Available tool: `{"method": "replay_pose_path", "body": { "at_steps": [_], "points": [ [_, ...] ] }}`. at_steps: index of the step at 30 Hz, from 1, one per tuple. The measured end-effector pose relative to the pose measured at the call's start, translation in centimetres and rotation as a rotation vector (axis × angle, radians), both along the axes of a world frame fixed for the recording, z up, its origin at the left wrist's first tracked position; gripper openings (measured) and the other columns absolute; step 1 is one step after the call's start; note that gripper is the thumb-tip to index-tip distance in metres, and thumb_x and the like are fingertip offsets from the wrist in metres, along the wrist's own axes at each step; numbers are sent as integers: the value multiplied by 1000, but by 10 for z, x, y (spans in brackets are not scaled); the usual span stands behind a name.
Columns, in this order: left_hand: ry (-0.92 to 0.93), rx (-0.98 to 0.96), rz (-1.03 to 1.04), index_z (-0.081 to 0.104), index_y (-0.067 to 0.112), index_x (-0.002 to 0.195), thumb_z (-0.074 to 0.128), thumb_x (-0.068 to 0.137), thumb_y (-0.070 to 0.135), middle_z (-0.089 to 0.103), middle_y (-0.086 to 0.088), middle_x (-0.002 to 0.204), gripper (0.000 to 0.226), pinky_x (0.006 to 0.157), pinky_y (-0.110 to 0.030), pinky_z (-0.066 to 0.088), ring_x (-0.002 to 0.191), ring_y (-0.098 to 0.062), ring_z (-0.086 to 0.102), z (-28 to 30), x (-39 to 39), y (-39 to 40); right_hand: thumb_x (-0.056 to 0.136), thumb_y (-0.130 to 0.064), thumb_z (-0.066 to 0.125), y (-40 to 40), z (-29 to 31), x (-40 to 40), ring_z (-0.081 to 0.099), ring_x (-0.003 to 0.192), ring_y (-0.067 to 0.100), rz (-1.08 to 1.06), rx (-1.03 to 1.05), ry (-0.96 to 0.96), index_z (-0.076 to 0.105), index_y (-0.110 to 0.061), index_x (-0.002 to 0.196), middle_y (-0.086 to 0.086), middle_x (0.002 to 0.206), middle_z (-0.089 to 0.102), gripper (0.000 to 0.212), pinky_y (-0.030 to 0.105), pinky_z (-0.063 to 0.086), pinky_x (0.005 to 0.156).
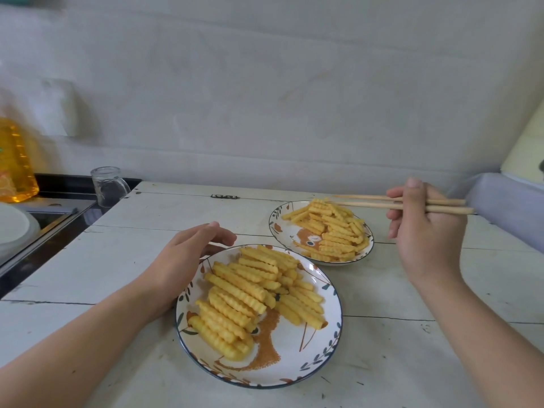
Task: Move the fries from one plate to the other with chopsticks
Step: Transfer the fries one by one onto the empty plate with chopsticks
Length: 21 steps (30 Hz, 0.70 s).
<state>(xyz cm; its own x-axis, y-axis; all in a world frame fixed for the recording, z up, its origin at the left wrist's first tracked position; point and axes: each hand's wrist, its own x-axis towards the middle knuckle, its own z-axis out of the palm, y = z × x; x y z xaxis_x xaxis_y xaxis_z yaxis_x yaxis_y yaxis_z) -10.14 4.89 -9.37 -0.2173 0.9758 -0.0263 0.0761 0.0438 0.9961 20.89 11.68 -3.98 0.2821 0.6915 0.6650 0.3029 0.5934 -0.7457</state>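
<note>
Fingers (396, 212) of my right hand (426, 228) are curled around the chopsticks (379, 201), which lie nearly level, side by side with only a narrow gap, and point to the left of the frame; their tips hang over the far edge of the far plate (363, 254) at the right of centre; I see no fry between the tips, though they are thin and a little blurred there. My left hand (188, 257) rests on the table (117, 260) with fingers relaxed and a little spread, just beside the rim of the near plate (309, 357) at the lower centre; whether it touches the rim I cannot tell. Fries (253, 293) are heaped on the near plate; a smaller pile of fries (332, 231) lies on the far plate.

Which plate is the source I cannot say from this moment; I judge the next move is a pick. To do it well I would tilt the tips downward, open them a little, choose one fry lying on top, and take it across its middle; the ridges should help the hold; a grip near one end may let it swing and drop.
</note>
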Motion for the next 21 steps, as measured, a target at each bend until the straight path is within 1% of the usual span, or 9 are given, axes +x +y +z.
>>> {"method": "replay_pose_path", "body": {
  "at_steps": [2, 4, 8, 10, 12, 14, 17, 19, 21],
  "points": [
    [-19, -3, 0, 84, 25, 94, 47, 111, 45, 81, -9, 108, 45, 96, -50, 59, 104, -30, 77, 0, -1, 0, 103, -46, 43, 5, 6, 8, 55, 50, 13, -60, 63, -113, 64, -32, 76, 3, 57, 58, 37, 38, 47, 54],
    [-29, -5, -1, 84, 25, 94, 47, 111, 44, 81, -10, 108, 45, 96, -50, 58, 104, -32, 77, 0, -2, 0, 103, -47, 41, 11, 17, 10, 57, 53, 17, -81, 113, -203, 63, -29, 76, -1, 55, 58, 39, 39, 47, 55],
    [-26, -13, -11, 83, 26, 94, 46, 111, 45, 81, -9, 109, 45, 103, -55, 57, 107, -32, 76, 0, -3, 1, 95, -69, 40, 25, 16, 6, 54, 46, 14, -31, 65, -185, 65, -29, 73, -6, 52, 58, 52, 43, 48, 56],
    [-26, -7, -14, 83, 27, 94, 46, 111, 45, 81, -6, 111, 45, 107, -57, 55, 110, -31, 75, -1, -3, 1, 94, -72, 40, 24, 0, 6, 56, 48, 18, -53, 51, -184, 66, -33, 74, -3, 53, 58, 51, 47, 51, 57],
    [-23, 5, -11, 84, 27, 95, 46, 111, 45, 80, -4, 112, 45, 110, -59, 52, 112, -30, 74, -1, -3, 0, 96, -67, 41, 19, -10, 3, 58, 48, 19, -54, 50, -193, 66, -35, 74, -1, 54, 59, 46, 50, 53, 57],
    [-7, 4, -11, 84, 28, 97, 45, 111, 45, 80, -3, 113, 45, 112, -59, 50, 113, -29, 74, -2, -4, 1, 97, -60, 41, 18, -14, 0, 58, 47, 17, -68, 62, -210, 65, -34, 77, -4, 54, 59, 40, 46, 54, 56],
    [1, 3, -13, 84, 28, 96, 45, 111, 45, 81, -3, 112, 45, 111, -58, 51, 112, -28, 74, -1, -3, 0, 96, -58, 39, 17, -12, -2, 58, 47, 10, -58, 46, -155, 63, -35, 75, -9, 53, 60, 39, 38, 51, 54],
    [6, 2, -9, 84, 27, 96, 45, 111, 45, 81, -4, 111, 45, 110, -57, 52, 111, -27, 75, -1, -2, 0, 97, -55, 38, 16, -11, -1, 57, 45, 10, -42, 45, -108, 62, -33, 75, -6, 54, 59, 39, 33, 47, 51],
    [11, 4, -4, 84, 27, 95, 45, 112, 44, 81, -4, 110, 46, 109, -56, 53, 110, -27, 75, 1, 0, 0, 98, -52, 38, 12, -7, 0, 54, 42, 14, -4, 49, 6, 62, -25, 74, -2, 54, 57, 43, 28, 43, 46]
  ]
}}
